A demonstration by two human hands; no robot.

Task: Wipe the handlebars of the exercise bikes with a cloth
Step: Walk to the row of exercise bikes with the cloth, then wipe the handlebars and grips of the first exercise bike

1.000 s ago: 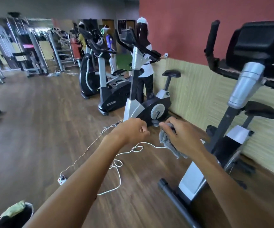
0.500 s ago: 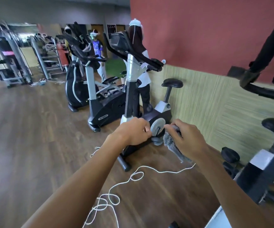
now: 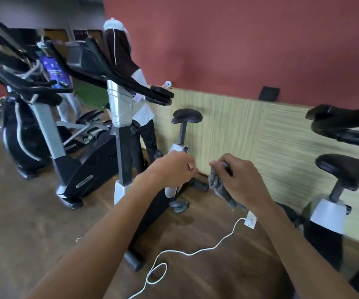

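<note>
A grey cloth (image 3: 218, 186) hangs from my right hand (image 3: 237, 180), which grips its upper end at chest height. My left hand (image 3: 173, 167) is curled into a fist just left of it and holds nothing that I can see. Ahead stands an exercise bike with a silver post (image 3: 118, 108) and black handlebars (image 3: 131, 78) reaching toward the wall, well above and left of both hands. At the right edge the black handlebar (image 3: 342, 126) of a nearer bike juts in, right of my right hand.
A white cable (image 3: 195, 252) loops over the wooden floor to a white plug block (image 3: 250, 221). More bikes (image 3: 44, 117) stand at the left, with a person (image 3: 144, 108) behind the post. A red and straw-coloured wall (image 3: 239, 130) runs along the right.
My view has moved forward and turned right: the silver-post bike is closer and further left. Both hands keep the same pose, the cloth still in my right hand.
</note>
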